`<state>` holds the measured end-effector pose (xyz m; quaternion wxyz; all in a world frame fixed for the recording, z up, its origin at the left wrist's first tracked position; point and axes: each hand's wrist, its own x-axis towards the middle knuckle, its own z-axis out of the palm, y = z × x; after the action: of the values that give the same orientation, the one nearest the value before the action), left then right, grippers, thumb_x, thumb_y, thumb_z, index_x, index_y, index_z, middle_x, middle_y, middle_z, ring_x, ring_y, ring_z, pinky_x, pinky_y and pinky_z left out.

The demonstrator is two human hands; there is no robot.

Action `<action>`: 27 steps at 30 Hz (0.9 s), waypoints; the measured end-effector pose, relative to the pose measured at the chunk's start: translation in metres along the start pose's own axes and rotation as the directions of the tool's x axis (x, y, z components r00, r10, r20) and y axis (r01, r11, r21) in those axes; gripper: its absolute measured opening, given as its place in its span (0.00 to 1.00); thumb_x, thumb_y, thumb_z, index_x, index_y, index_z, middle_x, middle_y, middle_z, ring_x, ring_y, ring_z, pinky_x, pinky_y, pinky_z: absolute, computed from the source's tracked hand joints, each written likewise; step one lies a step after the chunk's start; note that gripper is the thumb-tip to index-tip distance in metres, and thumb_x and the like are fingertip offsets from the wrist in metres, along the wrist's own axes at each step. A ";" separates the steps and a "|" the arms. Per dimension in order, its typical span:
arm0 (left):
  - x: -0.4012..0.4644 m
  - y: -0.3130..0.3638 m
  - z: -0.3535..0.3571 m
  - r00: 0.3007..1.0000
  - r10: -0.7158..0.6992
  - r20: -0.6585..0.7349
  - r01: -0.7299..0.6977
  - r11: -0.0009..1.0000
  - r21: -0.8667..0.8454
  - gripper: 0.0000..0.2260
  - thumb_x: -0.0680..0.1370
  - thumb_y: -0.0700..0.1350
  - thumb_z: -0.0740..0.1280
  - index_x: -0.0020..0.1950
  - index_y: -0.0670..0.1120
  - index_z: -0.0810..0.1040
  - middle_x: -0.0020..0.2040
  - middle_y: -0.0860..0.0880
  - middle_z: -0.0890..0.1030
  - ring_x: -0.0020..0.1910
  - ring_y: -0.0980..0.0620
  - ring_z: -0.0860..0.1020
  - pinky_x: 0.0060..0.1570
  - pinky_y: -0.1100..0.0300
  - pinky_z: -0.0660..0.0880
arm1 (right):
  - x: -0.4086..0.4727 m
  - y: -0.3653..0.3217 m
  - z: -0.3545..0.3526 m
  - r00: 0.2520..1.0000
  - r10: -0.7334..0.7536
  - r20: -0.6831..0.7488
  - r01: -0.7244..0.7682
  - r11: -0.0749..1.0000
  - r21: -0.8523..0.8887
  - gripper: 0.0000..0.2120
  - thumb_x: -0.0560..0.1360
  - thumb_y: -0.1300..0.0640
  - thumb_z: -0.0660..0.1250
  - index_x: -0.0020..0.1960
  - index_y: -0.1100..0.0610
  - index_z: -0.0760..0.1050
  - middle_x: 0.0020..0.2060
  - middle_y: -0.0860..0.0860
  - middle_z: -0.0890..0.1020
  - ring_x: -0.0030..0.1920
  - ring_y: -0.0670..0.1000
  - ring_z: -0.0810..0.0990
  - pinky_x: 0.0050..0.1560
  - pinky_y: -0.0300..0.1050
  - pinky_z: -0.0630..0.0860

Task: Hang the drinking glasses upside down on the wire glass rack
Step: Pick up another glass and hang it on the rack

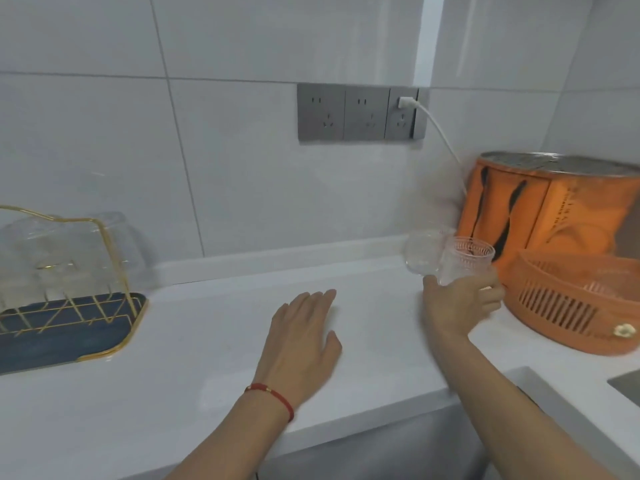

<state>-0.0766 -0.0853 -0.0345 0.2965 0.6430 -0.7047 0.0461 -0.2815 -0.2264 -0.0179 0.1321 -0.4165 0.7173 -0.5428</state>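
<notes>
My right hand (462,303) grips a clear ribbed drinking glass (465,259), held upright just above the counter at the right. A second clear glass (420,252), blurred, sits right behind it, to its left. At the far left stands the gold wire glass rack (100,258) on its dark blue tray (69,341), with several clear glasses (52,244) hanging upside down on it. My left hand (304,337) lies flat, palm down, on the white counter in the middle, fingers apart, holding nothing.
An orange basket (568,303) and an orange round container (554,206) with a metal top stand at the right. A white cable (446,140) runs from the grey wall sockets (360,112) behind them. The counter's front edge (346,431) runs below my arms.
</notes>
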 end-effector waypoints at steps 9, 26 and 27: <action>-0.004 0.003 -0.006 0.994 -0.031 -0.108 0.014 0.988 -0.155 0.25 0.81 0.49 0.60 0.78 0.51 0.61 0.69 0.53 0.74 0.67 0.57 0.64 0.69 0.63 0.57 | 0.039 0.006 0.031 0.992 0.055 -0.112 -0.060 0.997 -0.042 0.43 0.72 0.56 0.79 0.78 0.67 0.60 0.72 0.70 0.71 0.71 0.71 0.71 0.71 0.62 0.68; -0.014 0.004 -0.034 0.842 -0.423 -0.335 0.210 0.828 -0.519 0.21 0.78 0.61 0.49 0.39 0.50 0.72 0.26 0.51 0.70 0.28 0.51 0.71 0.33 0.52 0.66 | -0.104 -0.021 -0.008 0.600 -0.749 0.281 0.625 0.658 0.419 0.42 0.64 0.45 0.78 0.74 0.45 0.64 0.60 0.47 0.69 0.54 0.28 0.70 0.49 0.22 0.71; -0.017 0.000 -0.038 0.826 -0.454 -0.335 0.222 0.807 -0.547 0.17 0.77 0.62 0.51 0.43 0.52 0.72 0.27 0.52 0.71 0.28 0.53 0.70 0.34 0.53 0.66 | -0.113 -0.022 -0.009 0.543 -0.775 0.324 0.651 0.632 0.420 0.42 0.64 0.43 0.77 0.74 0.43 0.64 0.60 0.46 0.69 0.54 0.30 0.72 0.48 0.24 0.73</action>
<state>-0.0633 -0.0532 -0.0111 0.6059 0.6371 -0.4747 -0.0397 -0.2073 -0.1377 -0.0241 0.1208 -0.7729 0.3522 -0.5137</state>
